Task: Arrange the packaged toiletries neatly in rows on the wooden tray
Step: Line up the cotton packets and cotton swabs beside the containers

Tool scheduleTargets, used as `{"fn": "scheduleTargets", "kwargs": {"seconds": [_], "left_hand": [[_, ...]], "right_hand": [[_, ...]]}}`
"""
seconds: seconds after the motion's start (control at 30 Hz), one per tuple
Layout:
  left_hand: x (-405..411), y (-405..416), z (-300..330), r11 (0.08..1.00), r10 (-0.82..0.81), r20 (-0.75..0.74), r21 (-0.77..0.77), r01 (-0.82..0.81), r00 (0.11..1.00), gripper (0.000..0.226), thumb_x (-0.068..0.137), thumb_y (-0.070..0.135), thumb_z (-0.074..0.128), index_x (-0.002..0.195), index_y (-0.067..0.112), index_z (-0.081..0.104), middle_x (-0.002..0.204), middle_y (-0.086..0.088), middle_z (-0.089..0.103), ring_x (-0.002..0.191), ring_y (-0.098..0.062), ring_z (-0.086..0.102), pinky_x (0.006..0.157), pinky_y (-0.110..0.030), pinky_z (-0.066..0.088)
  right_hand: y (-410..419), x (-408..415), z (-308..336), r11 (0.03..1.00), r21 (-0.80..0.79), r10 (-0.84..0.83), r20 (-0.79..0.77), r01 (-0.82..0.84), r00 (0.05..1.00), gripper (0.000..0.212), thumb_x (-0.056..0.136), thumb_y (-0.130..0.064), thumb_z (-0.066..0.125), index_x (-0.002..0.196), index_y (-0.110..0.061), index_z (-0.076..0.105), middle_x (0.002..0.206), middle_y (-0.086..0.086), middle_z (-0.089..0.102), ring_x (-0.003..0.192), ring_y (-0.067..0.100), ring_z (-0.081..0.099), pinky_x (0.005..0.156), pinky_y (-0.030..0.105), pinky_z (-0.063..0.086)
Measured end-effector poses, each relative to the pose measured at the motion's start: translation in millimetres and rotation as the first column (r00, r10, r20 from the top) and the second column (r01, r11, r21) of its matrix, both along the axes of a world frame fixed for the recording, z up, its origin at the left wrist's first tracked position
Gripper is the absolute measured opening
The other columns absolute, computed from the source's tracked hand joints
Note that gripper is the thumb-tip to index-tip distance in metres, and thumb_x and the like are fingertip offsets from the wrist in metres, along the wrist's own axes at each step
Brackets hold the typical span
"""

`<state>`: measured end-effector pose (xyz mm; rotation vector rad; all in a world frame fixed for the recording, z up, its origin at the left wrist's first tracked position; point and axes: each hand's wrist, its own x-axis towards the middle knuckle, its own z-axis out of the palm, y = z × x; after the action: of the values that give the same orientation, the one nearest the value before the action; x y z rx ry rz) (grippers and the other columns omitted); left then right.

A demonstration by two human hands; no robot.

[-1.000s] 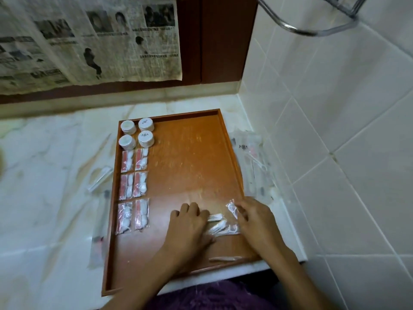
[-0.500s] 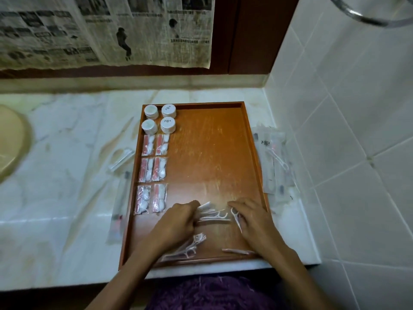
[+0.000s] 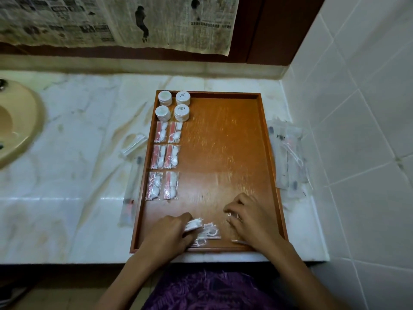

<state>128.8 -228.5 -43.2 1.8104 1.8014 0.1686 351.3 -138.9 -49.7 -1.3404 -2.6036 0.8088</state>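
Marble bench runs wall to wall, with white tile on the right and a sheet of newspaper hanging over dark wood at the back, its top cut off by the frame. At nine o'clock a beige basin shows only in part. The wooden tray sits toward the right end of the bench, reaching its front edge.

Up at the tray's eleven o'clock corner four round white tubs stand two by two. Just below them six red-and-white sachets lie in three pairs, making two straight columns down the left side.

At six o'clock on the tray a small heap of clear floss-pick packets lies between the two hands. The left hand has its fingers curled round a white packet, the grip closed on it; the packet is blurred and I can't make out what is inside. The right hand is knuckles-up with fingers bent, and something pale shows at the fingertips, but whether the grip has hold of it I cannot tell.

Off the tray, clear toothbrush sleeves are piled at three o'clock against the tile, overlapping too much to count. More clear wrappers lie on the bench at nine o'clock, just beside the tray's rim, their contents hard to read.
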Motion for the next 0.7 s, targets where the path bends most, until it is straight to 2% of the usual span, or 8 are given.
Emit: {"fn": "scheduleTargets", "kwargs": {"seconds": [0.07, 0.17, 0.23, 0.3, 0.4, 0.5, 0.6, 0.7], "left_hand": [[0, 1, -1, 1.0, -0.003, -0.041, 0.031, 0.004, 0.999, 0.03, 0.091, 0.048, 0.054, 0.112, 0.027, 0.058, 0.1, 0.0, 0.071, 0.088, -0.019, 0.064, 0.069, -0.032, 0.046], [-2, -1, 0, 0.999, -0.017, -0.013, 0.031, 0.017, 1.0, 0.035, 0.09, 0.054, 0.054, 0.115, 0.031, 0.061, 0.1, 0.004, 0.072, 0.086, -0.014, 0.064, 0.07, -0.028, 0.047], [-5, -5, 0, 0.998, -0.056, 0.022, 0.016, 0.055, 0.998, 0.041, 0.088, 0.057, 0.056, 0.12, 0.033, 0.062, 0.103, 0.007, 0.073, 0.086, -0.011, 0.065, 0.068, -0.024, 0.047], [-6, -6, 1, 0.995, -0.103, 0.013, -0.007, 0.103, 0.995, 0.036, 0.091, 0.051, 0.055, 0.122, 0.034, 0.063, 0.105, 0.008, 0.073, 0.087, -0.011, 0.065, 0.07, -0.023, 0.047], [-2, -4, 2, 0.986, -0.153, -0.035, -0.074, 0.15, 0.988, 0.022, 0.093, 0.035, 0.052, 0.103, 0.026, 0.07, 0.097, 0.003, 0.073, 0.082, -0.014, 0.064, 0.069, -0.027, 0.048], [4, 3, 3, 0.976, -0.131, -0.029, -0.178, 0.123, 0.991, 0.022, 0.09, 0.042, 0.058, 0.09, 0.022, 0.067, 0.089, 0.001, 0.069, 0.075, -0.015, 0.059, 0.058, -0.027, 0.039], [7, 8, 4, 0.949, -0.137, 0.04, -0.282, 0.142, 0.99, 0.038, 0.082, 0.058, 0.064, 0.093, 0.022, 0.064, 0.088, 0.005, 0.063, 0.072, -0.009, 0.053, 0.055, -0.023, 0.035], [6, 11, 4, 0.922, -0.193, 0.057, -0.331, 0.201, 0.98, 0.037, 0.082, 0.054, 0.067, 0.103, 0.024, 0.063, 0.1, 0.003, 0.064, 0.085, -0.013, 0.056, 0.068, -0.028, 0.043]], "right_hand": [[3, 3, 0, 0.999, -0.031, 0.021, -0.007, -0.021, 1.0, 0.015, 0.091, -0.02, 0.062, 0.101, -0.023, 0.072, 0.098, -0.011, 0.056, 0.095, 0.009, 0.051, 0.074, 0.015, 0.036], [4, 14, 6, 0.996, -0.076, 0.044, -0.001, -0.044, 0.999, 0.021, 0.093, -0.017, 0.057, 0.108, -0.022, 0.071, 0.102, -0.008, 0.064, 0.097, 0.008, 0.056, 0.082, 0.023, 0.045], [-4, 23, 10, 0.991, -0.113, 0.075, 0.002, -0.075, 0.997, 0.025, 0.096, -0.02, 0.053, 0.115, -0.023, 0.069, 0.105, -0.008, 0.066, 0.096, 0.006, 0.057, 0.084, 0.024, 0.046], [-17, 31, 13, 0.984, -0.146, 0.104, 0.013, -0.101, 0.995, 0.025, 0.098, -0.03, 0.051, 0.117, -0.025, 0.067, 0.104, -0.013, 0.063, 0.095, 0.001, 0.053, 0.083, 0.021, 0.043], [-31, 41, 17, 0.973, -0.214, 0.091, 0.029, -0.083, 0.995, 0.031, 0.096, -0.049, 0.048, 0.119, -0.033, 0.063, 0.102, -0.021, 0.052, 0.095, -0.005, 0.046, 0.083, 0.017, 0.038], [-31, 45, 22, 0.956, -0.286, 0.081, 0.037, -0.067, 0.996, 0.038, 0.092, -0.052, 0.054, 0.124, -0.033, 0.058, 0.106, -0.023, 0.046, 0.099, -0.006, 0.044, 0.085, 0.013, 0.037], [-27, 45, 24, 0.949, -0.306, 0.101, 0.074, -0.074, 0.992, 0.033, 0.089, -0.045, 0.061, 0.117, -0.028, 0.061, 0.101, -0.023, 0.042, 0.096, -0.004, 0.043, 0.08, 0.013, 0.035], [-25, 44, 25, 0.94, -0.337, 0.092, 0.102, -0.052, 0.99, 0.022, 0.089, -0.043, 0.063, 0.1, -0.024, 0.064, 0.099, -0.017, 0.045, 0.094, -0.001, 0.044, 0.081, 0.017, 0.039]]}}
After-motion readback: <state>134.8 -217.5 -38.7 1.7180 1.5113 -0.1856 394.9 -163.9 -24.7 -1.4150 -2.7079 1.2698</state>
